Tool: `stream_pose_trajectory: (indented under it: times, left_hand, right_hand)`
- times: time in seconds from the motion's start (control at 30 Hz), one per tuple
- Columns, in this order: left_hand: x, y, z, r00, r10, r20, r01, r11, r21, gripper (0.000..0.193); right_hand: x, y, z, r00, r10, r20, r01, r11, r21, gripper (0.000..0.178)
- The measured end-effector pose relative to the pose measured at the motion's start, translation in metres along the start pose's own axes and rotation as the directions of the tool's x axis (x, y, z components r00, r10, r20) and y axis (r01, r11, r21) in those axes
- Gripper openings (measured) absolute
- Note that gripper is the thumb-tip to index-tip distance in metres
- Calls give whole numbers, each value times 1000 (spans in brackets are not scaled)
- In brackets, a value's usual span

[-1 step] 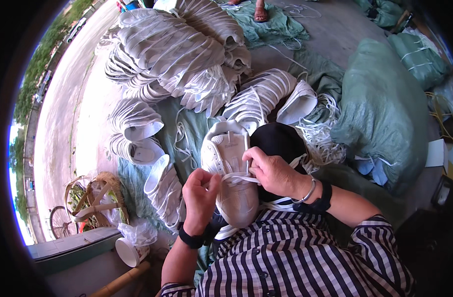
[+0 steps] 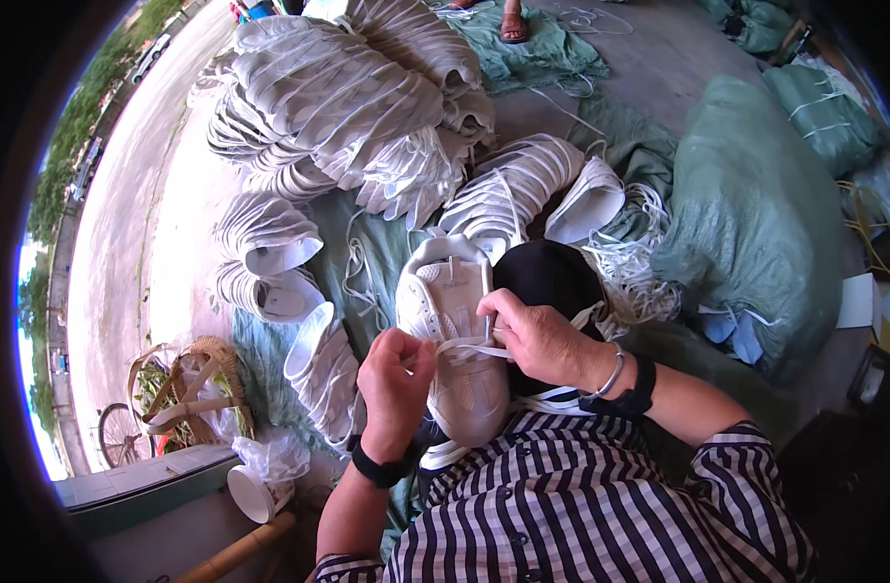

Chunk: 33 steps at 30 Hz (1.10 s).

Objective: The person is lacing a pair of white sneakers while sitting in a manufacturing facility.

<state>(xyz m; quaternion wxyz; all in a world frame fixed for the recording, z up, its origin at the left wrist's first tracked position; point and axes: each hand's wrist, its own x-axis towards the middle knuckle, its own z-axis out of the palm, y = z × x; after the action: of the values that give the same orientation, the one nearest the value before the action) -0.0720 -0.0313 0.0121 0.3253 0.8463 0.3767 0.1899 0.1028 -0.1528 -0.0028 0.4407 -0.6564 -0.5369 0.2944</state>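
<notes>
A white shoe upper [image 2: 461, 394] lies over my lap, toe toward me, its padded opening and tongue facing away. A white shoelace [image 2: 467, 344] crosses it at the lowest eyelets, just above the toe. My left hand [image 2: 396, 384] is closed at the shoe's left side, its fingertips pinching the lace. My right hand [image 2: 544, 335] is closed on the right eyelet edge of the upper, thumb and fingers pinched there; the lace runs in beneath its fingers. What lies inside its palm is hidden. A dark round shape [image 2: 547, 277] sits just beyond that hand.
Nested white shoe uppers are heaped [image 2: 338, 97] ahead, with shorter stacks [image 2: 333, 374] at left. Loose white laces [image 2: 644, 262] pile up at right, beside a large green sack [image 2: 756, 214]. A basket [image 2: 207, 379] and a white cup [image 2: 252, 494] stand at lower left. Another person's sandaled foot [image 2: 514, 24] shows at the top.
</notes>
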Motion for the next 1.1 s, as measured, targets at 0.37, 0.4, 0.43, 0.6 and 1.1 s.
stream_pose_trajectory:
  times: [0.37, 0.4, 0.43, 0.6, 1.1]
  left_hand:
    - [23, 13, -21, 955, 211, 206, -257, 939, 229, 20]
    - [30, 21, -27, 924, 293, 247, -357, 892, 278, 30]
    - [38, 27, -33, 839, 451, 304, -537, 775, 333, 34]
    - [70, 41, -46, 519, 629, 579, -854, 420, 308, 29]
    - [78, 26, -17, 530, 348, 773, -643, 760, 98, 32]
  right_hand:
    - [13, -16, -25, 961, -227, 157, 275, 729, -627, 13]
    - [17, -16, -28, 933, -312, 178, 344, 628, -698, 11]
    - [21, -17, -30, 896, -394, 208, 401, 512, -759, 10]
    - [35, -15, -39, 825, -430, 366, 555, 495, -669, 3]
    - [36, 0, -9, 896, -276, 347, 439, 657, -613, 9]
